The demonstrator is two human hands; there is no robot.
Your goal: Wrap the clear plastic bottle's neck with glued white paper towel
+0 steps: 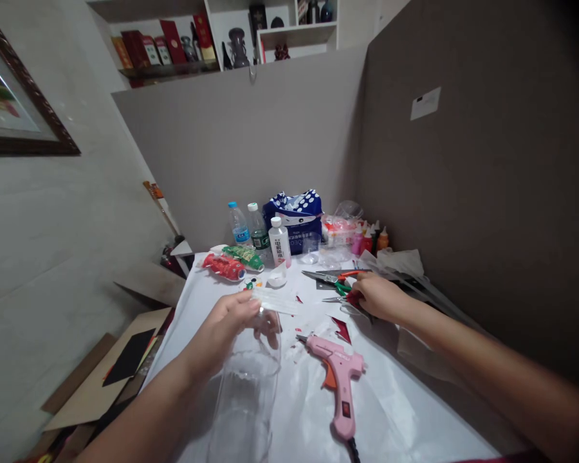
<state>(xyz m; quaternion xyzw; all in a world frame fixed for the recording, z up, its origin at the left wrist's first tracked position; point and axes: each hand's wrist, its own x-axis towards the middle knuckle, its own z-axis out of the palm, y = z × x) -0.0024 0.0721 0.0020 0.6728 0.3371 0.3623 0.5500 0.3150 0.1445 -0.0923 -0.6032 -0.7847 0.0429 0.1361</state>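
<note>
My left hand (238,315) is closed around the top of a clear plastic container (246,399); some of its fingers show through the clear wall. A pale translucent strip (280,302) is pinched under the thumb. Farther right, my right hand (381,296) has its fingers curled over the red handles of a small pair of scissors (335,299), whose blades point left. Just beyond lies a larger pair of scissors (321,277) with orange and green on its handles. A pink glue gun (340,373) rests on its side between my forearms, nozzle pointing away to the left.
On the white-covered table (294,411) stand several bottles, including a white-capped bottle (279,243), before a blue bag (296,218). Red and green fish-shaped pieces (224,267) lie left. Small paint bottles (368,241) stand back right. Grey panels (241,148) enclose the back and right.
</note>
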